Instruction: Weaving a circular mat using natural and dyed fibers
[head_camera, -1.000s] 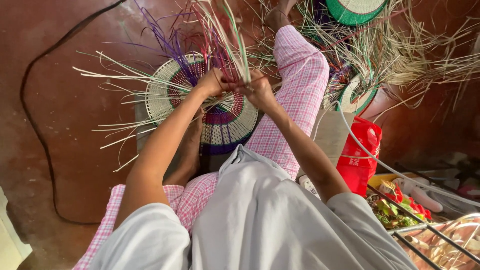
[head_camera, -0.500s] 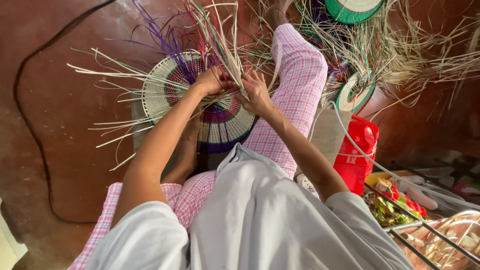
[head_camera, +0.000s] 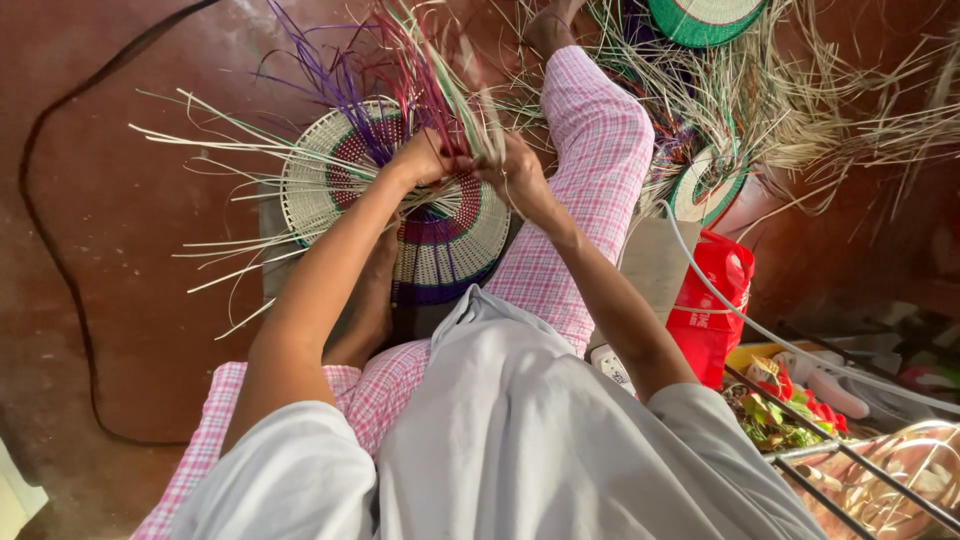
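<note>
Head view, single entry. Left hand (head_camera: 425, 160): forearm reaching forward and down from the lap, wrist bent, fingers closed in a pinch on the loose weaving strands (head_camera: 440, 85). Right hand (head_camera: 515, 175): forearm angled in from the right across the pink checked trouser leg (head_camera: 600, 170), fingers curled and pinching the same bunch of strands; the two hands sit close, nearly touching. Round woven piece (head_camera: 400, 200): directly beneath both hands, lying flat on the red-brown floor (head_camera: 130, 250), cream rim with red, green and purple rings, unwoven pale strands fanning out to the left of the left hand. Red bag (head_camera: 710, 300): right of the right forearm, well apart from the hands. Black cable (head_camera: 60, 260): far left of the left arm. Change from half a second ago: both hands stay at the same spot over the piece, the upright strands gathered tighter above the fingers.
</note>
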